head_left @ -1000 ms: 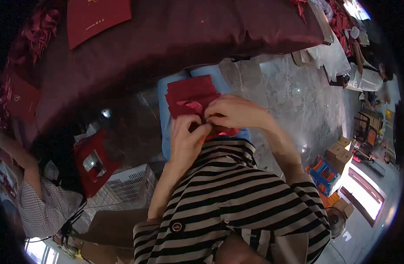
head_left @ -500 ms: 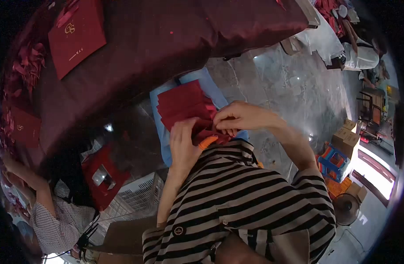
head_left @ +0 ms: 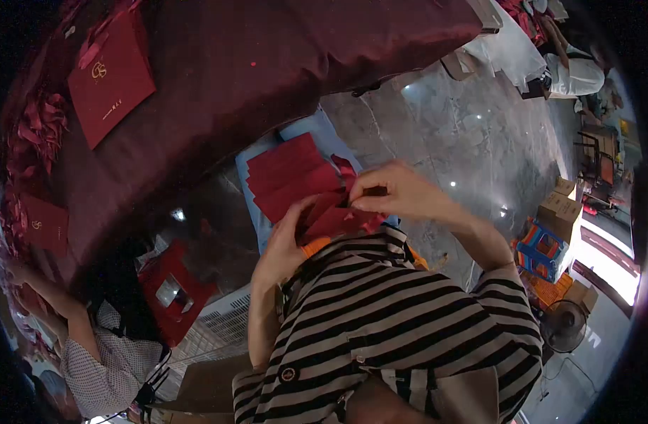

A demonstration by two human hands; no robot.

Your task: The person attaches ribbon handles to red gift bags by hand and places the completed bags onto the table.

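Note:
On my lap, over light-blue cloth (head_left: 250,205), lies a fanned stack of dark red paper bags (head_left: 285,169). My left hand (head_left: 283,244) is closed around the near edge of one red paper bag (head_left: 331,220), close to my striped shirt. An orange covering (head_left: 315,246) shows at its thumb. From the right, my right hand (head_left: 401,192) pinches at the same bag's edge, thumb and forefinger together on a red ribbon. A loose loop of ribbon (head_left: 343,166) stands up just beyond those fingertips. The ribbon's lower end is partly hidden by the fingers.
A table with a dark red cloth (head_left: 232,71) stands ahead, bearing a red gift bag (head_left: 112,81) and piled ribbons (head_left: 41,127). At left are a red stool (head_left: 172,290), a white crate (head_left: 225,318) and another person (head_left: 112,367). Boxes (head_left: 557,212) and a fan (head_left: 564,325) stand right.
My right hand has lifted slightly and turned, and a ribbon loop now stands up beside it. My left hand has shifted a little left and down, showing more of the bag. The view has tilted slightly.

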